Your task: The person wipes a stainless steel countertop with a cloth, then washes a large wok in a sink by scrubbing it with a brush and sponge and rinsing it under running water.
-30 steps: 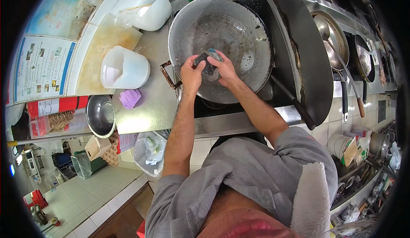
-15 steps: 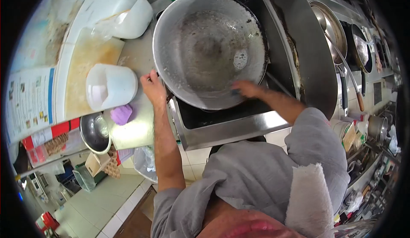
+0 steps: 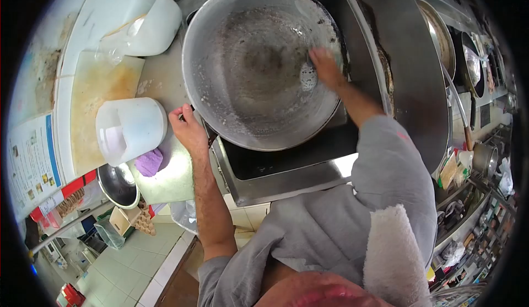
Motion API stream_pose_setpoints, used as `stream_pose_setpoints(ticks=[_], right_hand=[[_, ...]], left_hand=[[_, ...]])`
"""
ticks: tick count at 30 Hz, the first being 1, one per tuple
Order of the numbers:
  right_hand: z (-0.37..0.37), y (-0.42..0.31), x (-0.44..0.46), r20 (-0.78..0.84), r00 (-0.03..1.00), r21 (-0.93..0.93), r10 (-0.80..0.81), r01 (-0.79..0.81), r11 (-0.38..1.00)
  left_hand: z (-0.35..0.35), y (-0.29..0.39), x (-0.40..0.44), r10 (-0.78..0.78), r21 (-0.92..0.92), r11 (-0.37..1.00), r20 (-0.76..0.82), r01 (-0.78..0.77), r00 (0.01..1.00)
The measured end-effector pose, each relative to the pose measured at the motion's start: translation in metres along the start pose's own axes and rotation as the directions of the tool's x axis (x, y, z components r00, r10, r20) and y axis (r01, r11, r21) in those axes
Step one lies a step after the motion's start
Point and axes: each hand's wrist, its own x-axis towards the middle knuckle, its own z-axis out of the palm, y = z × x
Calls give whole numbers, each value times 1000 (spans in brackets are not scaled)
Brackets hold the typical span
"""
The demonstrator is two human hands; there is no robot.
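A large, round metal pan [image 3: 242, 108] stands over the dark sink-like recess, its inside wet, greyish and streaked with suds. My left hand [image 3: 190, 130] is closed around the pan's handle at its lower left rim. Inside the pan, my right hand [image 3: 327, 69] presses at the right side of the inner wall, fingers down and smeared by motion. What it holds is almost wholly hidden under the fingers; a small dark pad showed there a moment ago. Just below this hand lies a white patch of foam [image 3: 308, 77].
Left of the pan are a white plastic tub [image 3: 132, 128], a purple cloth-like lump [image 3: 149, 162], a stained cutting board [image 3: 91, 95] and a second white container [image 3: 157, 28]. A metal bowl [image 3: 117, 184] sits lower left. Several pans hang or stand at right, including a dark pan [image 3: 473, 70].
My right hand has swept from the pan's lower rim up along its right inner wall. My left hand keeps its hold on the handle. The view has shifted slightly.
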Motion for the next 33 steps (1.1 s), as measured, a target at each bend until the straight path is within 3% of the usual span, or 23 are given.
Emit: stream_pose_setpoints(ticks=[1, 3, 5, 6, 8, 9, 10, 12, 13, 16, 17, 18, 20, 21, 22, 24, 26, 28, 29, 30, 31, 32, 33], right_hand=[[1, -18, -23, 107, 993, 288, 46, -76, 955], [19, -66, -63, 130, 940, 593, 316, -329, 735], [-8, -111, -64, 238, 964, 546, 119, -234, 804], [-9, -137, -57, 114, 991, 529, 67, -118, 840], [-8, -212, -22, 238, 942, 925, 237, -295, 241], [-23, -237, 2, -152, 973, 881, 173, 54, 469], [-38, -252, 27, -505, 863, 674, 29, 373, 637], [-41, -235, 107, -717, 697, 475, 1, 487, 732], [-52, -210, 142, -404, 914, 472, -26, 232, 850], [-34, -127, 179, -446, 780, 486, 438, -200, 851], [-42, -111, 156, -264, 790, 602, 553, -313, 734], [-47, -91, 138, -73, 772, 680, 631, -425, 598], [-3, -80, 86, -158, 785, 436, 599, -489, 756], [-7, -97, 57, -57, 767, 427, 639, -560, 710], [9, -116, 27, -54, 812, 363, 581, -526, 769], [-10, -171, -13, 87, 966, 554, 245, -251, 793], [-35, -224, 6, -132, 991, 739, 30, 78, 669], [-57, -236, 84, -369, 929, 690, -14, 284, 666], [-83, -226, 126, -244, 968, 664, 61, 121, 738], [-88, -207, 161, -180, 921, 893, 346, 5, 450], [-71, -170, 194, -458, 872, 447, 172, 59, 893], [-58, -136, 203, -433, 857, 396, 279, -97, 913], [-65, -116, 186, -238, 841, 700, 487, -199, 686]], left_hand=[[2, -2, 1, 8, -34, 999, -3, -8, 1000], [1, -6, 2, 14, -62, 998, -17, -16, 1000], [2, -10, 2, -15, -129, 992, 16, 17, 1000], [1, -8, 2, -48, -113, 992, 30, 51, 998], [1, -4, 3, -54, -119, 991, 30, 57, 998], [0, -5, 2, -63, -119, 991, 38, 67, 997], [-1, -6, 2, -69, -110, 991, 33, 72, 997], [2, -6, 3, -77, -99, 992, 35, 80, 996], [3, -5, 3, -80, -91, 992, 35, 83, 996], [-1, -2, 1, -53, -72, 996, 39, 56, 998], [-1, 0, 1, -60, -76, 995, 47, 63, 997], [-2, 2, 2, -65, -89, 994, 50, 69, 997], [-1, -2, 4, -83, -99, 991, 58, 88, 995], [-1, -3, 3, -106, -102, 988, 66, 113, 992], [0, -3, 3, -110, -114, 987, 63, 116, 992], [0, -2, 3, -59, -144, 988, 27, 63, 998], [0, -2, 3, -69, -145, 987, 39, 74, 997], [0, 0, 4, -73, -133, 988, 44, 79, 996], [0, 0, 3, -71, -125, 989, 45, 76, 996], [-1, 0, 3, -67, -114, 991, 48, 72, 997], [0, -1, 4, -67, -101, 992, 44, 71, 997], [0, -2, 4, -105, -98, 989, 57, 110, 993], [-1, -3, 4, -142, -94, 984, 78, 149, 987]])
